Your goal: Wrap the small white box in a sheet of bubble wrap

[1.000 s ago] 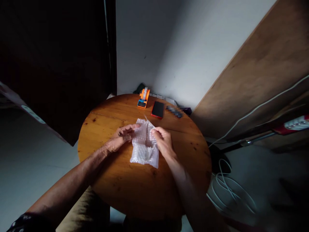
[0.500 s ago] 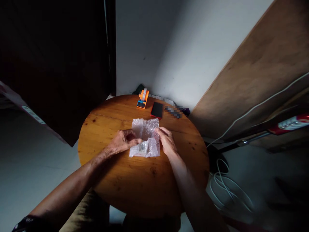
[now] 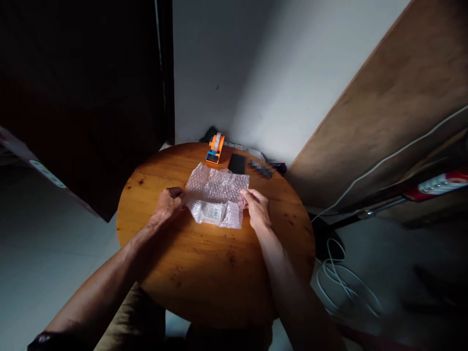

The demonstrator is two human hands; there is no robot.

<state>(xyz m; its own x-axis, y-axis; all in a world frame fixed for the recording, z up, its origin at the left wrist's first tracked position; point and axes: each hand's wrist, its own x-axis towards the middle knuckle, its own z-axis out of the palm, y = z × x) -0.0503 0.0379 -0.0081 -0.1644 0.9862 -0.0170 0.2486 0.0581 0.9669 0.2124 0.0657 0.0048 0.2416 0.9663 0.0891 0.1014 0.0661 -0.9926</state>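
Observation:
A sheet of bubble wrap lies spread over the middle of the round table. On its near part rests a small flat rectangular item, pale with a greyish face, partly covered by the wrap; its kind I cannot make out. My left hand is closed on the left edge of the bubble wrap. At the right edge, my right hand pinches the wrap between thumb and fingers.
Toward the back of the wooden table stand an orange and blue tape dispenser, a dark flat object with a red edge and a blurred-out dark item. A white wall rises behind. White cable lies coiled on the floor at right.
My left hand has moved left, pulling the bubble wrap's left side open. The sheet is wider now and the flat item shows more. My right hand still grips the right edge.

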